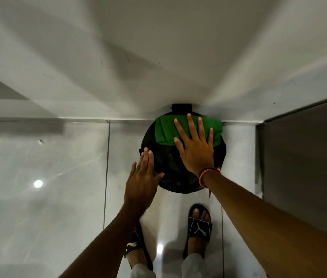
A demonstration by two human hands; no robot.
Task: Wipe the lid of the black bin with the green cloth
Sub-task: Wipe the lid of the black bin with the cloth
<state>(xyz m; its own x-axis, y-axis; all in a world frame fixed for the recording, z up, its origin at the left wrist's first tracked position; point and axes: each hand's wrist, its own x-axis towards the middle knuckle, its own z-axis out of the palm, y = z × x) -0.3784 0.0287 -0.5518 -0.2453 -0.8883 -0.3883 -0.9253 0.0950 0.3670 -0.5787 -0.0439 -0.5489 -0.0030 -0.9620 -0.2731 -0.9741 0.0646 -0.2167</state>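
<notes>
While the green cloth (186, 131) lies folded across the far half of the round lid (168, 167), toward 12 o'clock, your right hand (195, 145) presses flat on it, fingers spread and straight, palm down, nothing curled around the fabric. The cloth's right edge overhangs the lid rim at about 2 o'clock. The lid tops a black bin (180, 186) that stands on the floor tiles (48, 177), its hinge block (181, 107) at 12 o'clock touching the base of the pale wall (158, 47).

Your left hand (142, 177) sits at the lid's 9 o'clock edge, fingers together and extended, thumb resting on the lid near 8 o'clock; it is flat and spread, gripping nothing. Whether the fingertips touch the rim you cannot tell.

A red-and-yellow thread band (206, 175) circles your right wrist. Below the bin, at 6 o'clock, your feet wear black slide sandals with a white logo: the right one (199, 227) is in full view, the left one (136, 245) is partly hidden by your left forearm. A dark panel (309, 157) stands at 3 o'clock, well apart from the bin. Glossy tiles show two bright light reflections.
</notes>
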